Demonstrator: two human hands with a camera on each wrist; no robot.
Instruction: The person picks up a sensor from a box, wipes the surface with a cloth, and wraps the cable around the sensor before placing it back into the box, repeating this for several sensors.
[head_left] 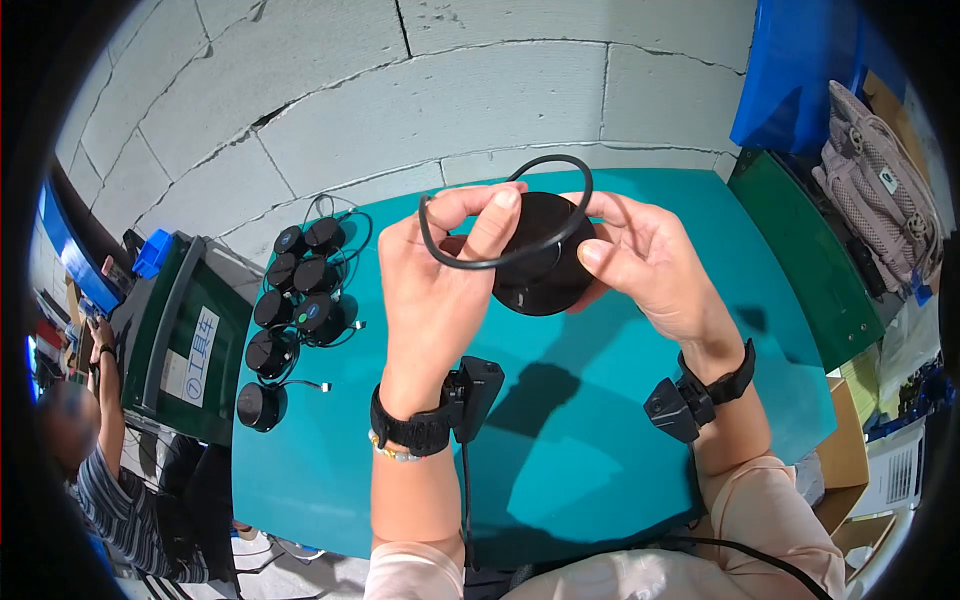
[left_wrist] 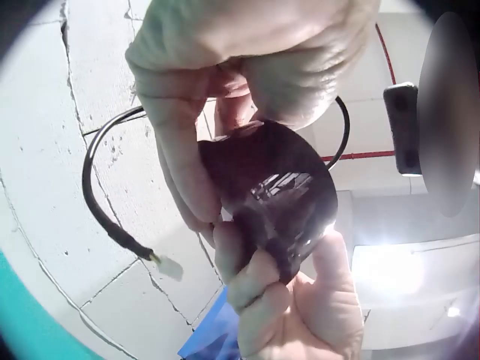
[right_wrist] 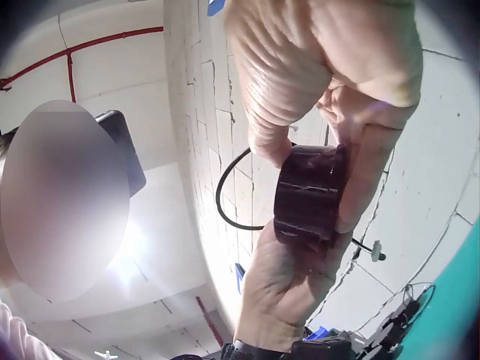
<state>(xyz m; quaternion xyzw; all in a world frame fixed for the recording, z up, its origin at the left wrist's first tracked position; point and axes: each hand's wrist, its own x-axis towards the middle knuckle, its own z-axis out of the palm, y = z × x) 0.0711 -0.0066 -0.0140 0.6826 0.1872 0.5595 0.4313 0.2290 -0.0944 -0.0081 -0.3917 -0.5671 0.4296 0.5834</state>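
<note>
A round, puck-shaped black device (head_left: pixel 541 235) with a glossy surface is held up above the table between both hands. My left hand (head_left: pixel 430 270) grips its left side with thumb and fingers. On the opposite side my right hand (head_left: pixel 660 265) holds the rim, its thumb on the near face. The device's black cable (head_left: pixel 585 185) loops over its front and past the left thumb. In the left wrist view a small white connector (left_wrist: pixel 169 268) ends the cable, hanging free. The right wrist view shows the device's ridged side (right_wrist: pixel 306 196) between the fingers.
Several similar black devices (head_left: pixel 266 352) with cables stand in two rows along the left of the green table (head_left: pixel 610 480). A block wall (head_left: pixel 500 95) rises behind. A green cabinet (head_left: pixel 190 350) and a person (head_left: pixel 130 510) are at left; a bag (head_left: pixel 880 180) lies at right.
</note>
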